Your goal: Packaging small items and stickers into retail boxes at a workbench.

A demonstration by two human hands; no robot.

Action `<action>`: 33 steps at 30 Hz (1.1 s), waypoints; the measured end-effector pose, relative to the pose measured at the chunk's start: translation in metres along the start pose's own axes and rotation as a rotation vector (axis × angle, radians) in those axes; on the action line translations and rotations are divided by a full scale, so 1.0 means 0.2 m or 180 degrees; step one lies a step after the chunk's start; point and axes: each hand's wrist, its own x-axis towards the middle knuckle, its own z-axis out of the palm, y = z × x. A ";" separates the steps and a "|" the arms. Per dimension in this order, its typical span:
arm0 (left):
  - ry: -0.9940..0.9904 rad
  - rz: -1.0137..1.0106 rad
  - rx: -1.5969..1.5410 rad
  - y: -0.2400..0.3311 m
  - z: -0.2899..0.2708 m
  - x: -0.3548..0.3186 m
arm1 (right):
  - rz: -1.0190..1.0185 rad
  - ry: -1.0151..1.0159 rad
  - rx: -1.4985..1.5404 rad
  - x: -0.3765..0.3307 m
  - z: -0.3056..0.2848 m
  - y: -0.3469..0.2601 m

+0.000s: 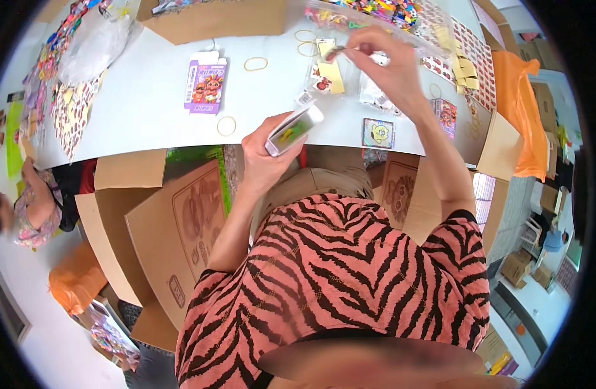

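My left hand is wrapped round a small open carton, white inside. Something green and yellow shows within it, too small to name. Farther off to the right, my right hand pinches a small dark reddish piece whose kind I cannot make out. Just below that piece lies a pale yellow strip with a small red-and-white sticker beside it. A purple printed carton with its top flap up lies to the left of my hands.
Rubber bands lie about on the white table. A square cartoon card rests near its front edge. Toward the back are a cardboard box and a bag of colourful small toys. Another person is at the far left.
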 end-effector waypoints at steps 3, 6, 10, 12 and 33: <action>-0.0152 0.0448 0.0385 0.05 0.02 0.03 | -0.0726 -0.0169 0.0127 -0.04 -0.12 -0.25; -0.0228 0.0747 0.0567 0.07 0.05 0.05 | -0.0850 -0.0322 0.0302 -0.08 -0.11 -0.37; -0.0228 0.0866 0.0622 0.10 0.07 0.05 | -0.1493 -0.0362 -0.0351 -0.11 -0.05 -0.39; -0.0195 0.0852 0.0684 0.09 0.07 0.05 | -0.1687 -0.0302 -0.0531 -0.13 -0.04 -0.40; -0.0293 -0.0235 -0.0143 0.10 0.14 0.07 | -0.0637 -0.0756 -0.0213 -0.13 0.02 -0.31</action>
